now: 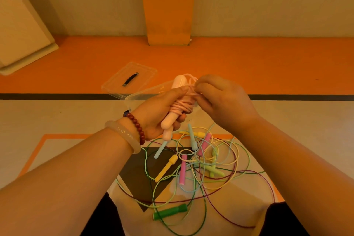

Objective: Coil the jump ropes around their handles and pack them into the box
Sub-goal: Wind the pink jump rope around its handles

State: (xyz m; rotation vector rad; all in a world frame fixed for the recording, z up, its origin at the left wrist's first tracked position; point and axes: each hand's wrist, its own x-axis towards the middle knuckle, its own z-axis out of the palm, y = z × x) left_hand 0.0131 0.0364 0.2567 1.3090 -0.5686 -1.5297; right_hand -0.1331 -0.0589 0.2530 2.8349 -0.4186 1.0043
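Two pink handles (168, 123) gripped in left hand (158, 110), cord (180, 108) pinched by right hand (222, 99).

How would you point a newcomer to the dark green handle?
Find the tangle of loose ropes on the floor. At its near edge, closest to the person, lies the dark green handle, alone. The other handles are pastel and clustered farther up.
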